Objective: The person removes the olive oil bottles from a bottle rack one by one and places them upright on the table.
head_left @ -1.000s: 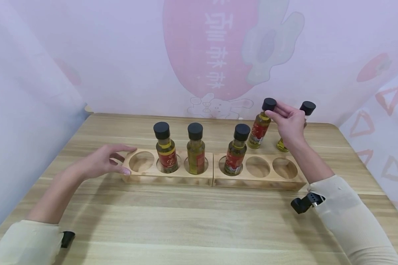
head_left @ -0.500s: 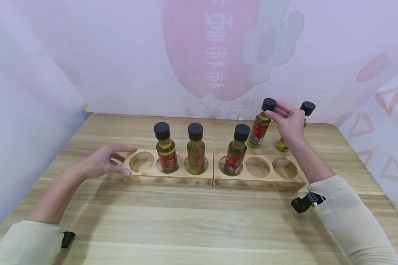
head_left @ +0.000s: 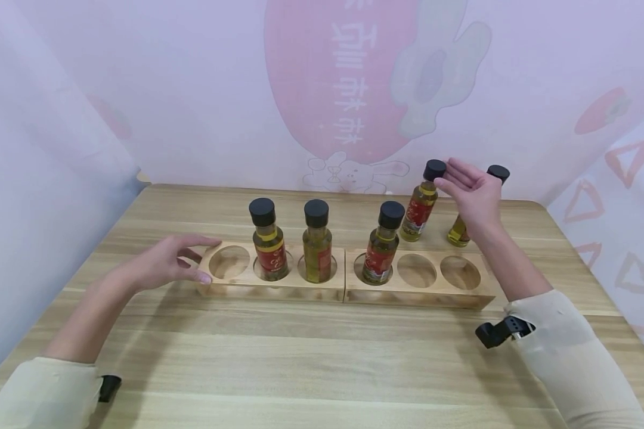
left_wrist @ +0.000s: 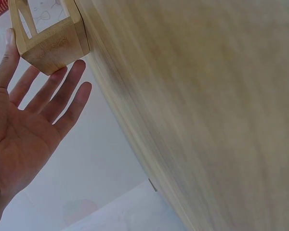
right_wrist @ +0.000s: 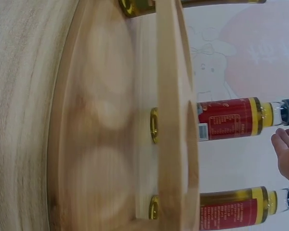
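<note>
A long wooden rack with round holes lies across the table, in two sections end to end. Three oil bottles with black caps stand upright in it: a left one, a middle one and a right one. My left hand touches the rack's left end with thumb and fingertips, its fingers fairly straight in the left wrist view. Behind the rack stands a red-labelled oil bottle; my right hand is just right of its cap, fingers loosely extended. Another oil bottle stands farther right, partly hidden by that hand.
The wood-grain table runs back to a printed cloth backdrop. Cloth also hangs along the left and right sides. A black wrist mount projects from the right sleeve above the table.
My right hand has let go of the bottle behind the rack and shifted slightly right, fingers opening. The bottle stays standing. My left hand has not visibly moved.
</note>
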{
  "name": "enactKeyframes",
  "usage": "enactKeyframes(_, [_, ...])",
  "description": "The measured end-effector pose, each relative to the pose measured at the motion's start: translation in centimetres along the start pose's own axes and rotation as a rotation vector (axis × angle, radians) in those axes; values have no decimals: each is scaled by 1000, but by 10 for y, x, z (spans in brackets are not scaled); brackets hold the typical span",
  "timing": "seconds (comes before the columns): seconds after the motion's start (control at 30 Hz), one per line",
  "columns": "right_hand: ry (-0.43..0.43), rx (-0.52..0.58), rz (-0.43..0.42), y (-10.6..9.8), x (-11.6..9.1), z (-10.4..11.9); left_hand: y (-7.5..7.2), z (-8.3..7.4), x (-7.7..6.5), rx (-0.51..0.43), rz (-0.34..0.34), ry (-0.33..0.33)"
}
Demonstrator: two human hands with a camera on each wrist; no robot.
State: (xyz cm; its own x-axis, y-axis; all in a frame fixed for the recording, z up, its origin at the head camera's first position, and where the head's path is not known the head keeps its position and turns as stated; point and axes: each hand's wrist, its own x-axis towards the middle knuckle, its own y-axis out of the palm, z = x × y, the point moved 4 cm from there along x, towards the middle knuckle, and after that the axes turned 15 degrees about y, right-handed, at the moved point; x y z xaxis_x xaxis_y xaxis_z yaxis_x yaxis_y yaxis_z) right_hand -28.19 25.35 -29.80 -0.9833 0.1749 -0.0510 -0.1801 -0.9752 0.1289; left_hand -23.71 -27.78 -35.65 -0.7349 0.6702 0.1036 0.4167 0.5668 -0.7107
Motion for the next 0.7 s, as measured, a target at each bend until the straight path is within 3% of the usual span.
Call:
enactKeyframes(0.23, [-66,77,66,-3,-9,14,-1,0,1,-4,-5,9])
enactKeyframes(0.7, [-213,43,182,4,-35,36,-2,3,3,-13,-5,6])
